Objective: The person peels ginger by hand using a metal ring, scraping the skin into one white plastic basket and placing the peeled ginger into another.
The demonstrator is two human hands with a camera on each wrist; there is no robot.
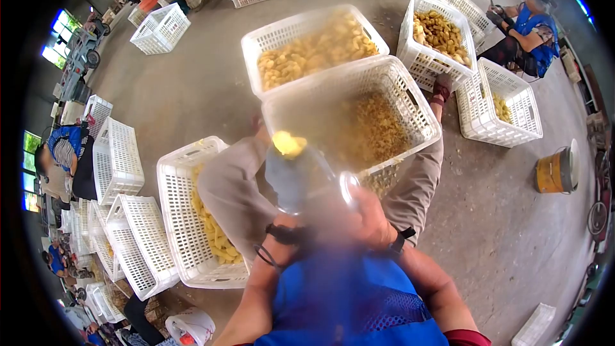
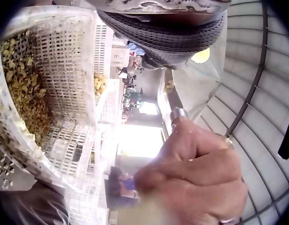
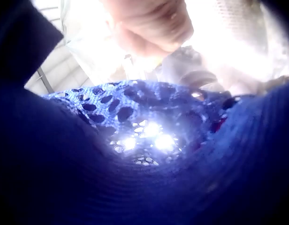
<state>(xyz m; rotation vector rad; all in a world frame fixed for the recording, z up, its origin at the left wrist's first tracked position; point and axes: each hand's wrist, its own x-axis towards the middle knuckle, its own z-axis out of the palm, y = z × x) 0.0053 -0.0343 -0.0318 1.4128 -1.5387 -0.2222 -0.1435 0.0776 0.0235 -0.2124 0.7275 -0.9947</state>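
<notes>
Currently, the gloved L hand (image 1: 286,176) holds a yellow piece (image 1: 289,144) at its fingertips, seen over the L edge of the scraps crate (image 1: 419,106); R hand (image 1: 370,219) is curled nr it, w/ a metal bit (image 2: 179,114) at one finger, exact grip unclear.

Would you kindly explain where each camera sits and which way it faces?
Head: worn on the head, looking forward and down over both forearms, the trousered legs, a grey-gloved left hand and bare right hand.
Left wrist: on that wrist, looking past the glove at the right hand, crates and ribbed ceiling, tilted sideways.
Right wrist: on that wrist, against blue mesh clothing, with part of a bare hand above.
Head and left wrist share the white plastic crate of brownish scraps.
</notes>
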